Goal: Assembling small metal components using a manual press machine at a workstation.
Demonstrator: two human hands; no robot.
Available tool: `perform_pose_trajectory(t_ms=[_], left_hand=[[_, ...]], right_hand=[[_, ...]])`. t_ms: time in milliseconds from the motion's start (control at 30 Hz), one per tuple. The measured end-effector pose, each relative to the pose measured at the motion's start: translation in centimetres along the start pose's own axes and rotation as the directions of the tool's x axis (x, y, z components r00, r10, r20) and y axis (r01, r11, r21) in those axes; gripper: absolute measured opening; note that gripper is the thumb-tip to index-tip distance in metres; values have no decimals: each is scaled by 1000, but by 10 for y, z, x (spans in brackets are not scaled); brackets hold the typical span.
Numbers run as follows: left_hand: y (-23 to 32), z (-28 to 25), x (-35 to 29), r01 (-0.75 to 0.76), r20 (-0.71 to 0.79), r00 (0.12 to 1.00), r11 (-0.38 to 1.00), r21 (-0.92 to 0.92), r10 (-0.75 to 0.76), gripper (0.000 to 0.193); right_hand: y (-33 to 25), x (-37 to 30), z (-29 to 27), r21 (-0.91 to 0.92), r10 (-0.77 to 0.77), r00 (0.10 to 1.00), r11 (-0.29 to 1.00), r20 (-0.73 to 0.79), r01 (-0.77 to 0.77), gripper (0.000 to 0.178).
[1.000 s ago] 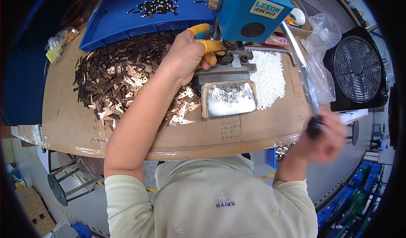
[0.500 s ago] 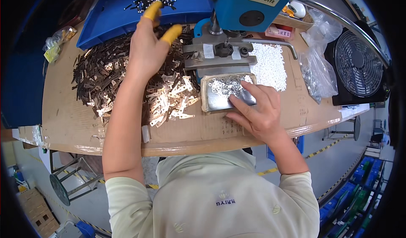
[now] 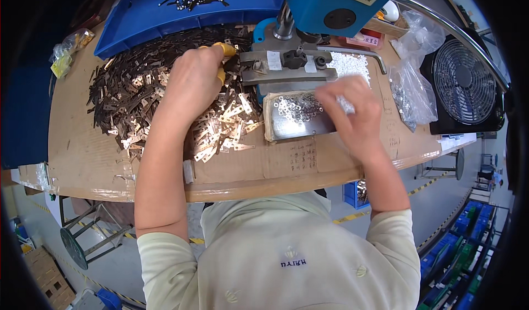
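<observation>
My left hand point(image 3: 195, 81), with yellow covers on its thumb and a finger, is over a heap of flat metal strips point(image 3: 132, 98), some dark and some coppery. Its thumb and covered finger are bent but apart, and nothing shows between them. My right hand point(image 3: 357, 114) is blurred above the right end of a shiny metal plate point(image 3: 286, 129) with a taped rim. Thumb and forefinger meet in a pinch; whatever they hold is too small to make out. Small ring-shaped washers point(image 3: 292, 106) lie on the plate. Behind it stands a blue bench press point(image 3: 330, 12) with a steel fixture point(image 3: 289, 77).
A blue tray point(image 3: 165, 29) of black, white-tipped parts sits behind the heap. Small white parts point(image 3: 352, 65) are spread right of the press, near a hex key point(image 3: 380, 62). Plastic bags point(image 3: 413, 89) and a black fan point(image 3: 465, 78) stand farther right.
My left hand has come back from near the blue tray to the strips, its fingers bending. My right hand has lifted off the plate and moved right, its fingers closing into a pinch.
</observation>
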State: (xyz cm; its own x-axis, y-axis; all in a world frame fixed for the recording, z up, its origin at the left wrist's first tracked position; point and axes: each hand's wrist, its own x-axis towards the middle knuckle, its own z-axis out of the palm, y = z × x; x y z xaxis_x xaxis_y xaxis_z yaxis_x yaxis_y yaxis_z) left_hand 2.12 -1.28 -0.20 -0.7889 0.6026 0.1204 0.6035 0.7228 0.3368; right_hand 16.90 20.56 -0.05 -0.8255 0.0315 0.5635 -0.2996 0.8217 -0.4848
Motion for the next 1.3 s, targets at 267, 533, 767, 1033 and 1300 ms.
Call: perform_pose_trajectory(t_ms=[267,533,767,1033,1300], left_hand=[[-5,-4,4,137,1,980,667,-732,-201,40],[18,-6,0,210,173,973,281,-937,-149,50],[57,1,-16,165,171,985,230,-959,5,36],[62,13,-14,485,477,873,-68,-872,106,20],[58,21,-6,409,406,911,34,-912,-71,21]], right_hand=[[19,43,30,33,19,995,999,-98,-16,7],[6,45,31,-512,-399,909,810,-122,287,16],[-24,21,15,220,135,991,966,25,-137,19],[-15,-12,3,-245,-340,933,920,-117,305,20],[110,-28,-61,-271,438,881,839,-179,-472,9]])
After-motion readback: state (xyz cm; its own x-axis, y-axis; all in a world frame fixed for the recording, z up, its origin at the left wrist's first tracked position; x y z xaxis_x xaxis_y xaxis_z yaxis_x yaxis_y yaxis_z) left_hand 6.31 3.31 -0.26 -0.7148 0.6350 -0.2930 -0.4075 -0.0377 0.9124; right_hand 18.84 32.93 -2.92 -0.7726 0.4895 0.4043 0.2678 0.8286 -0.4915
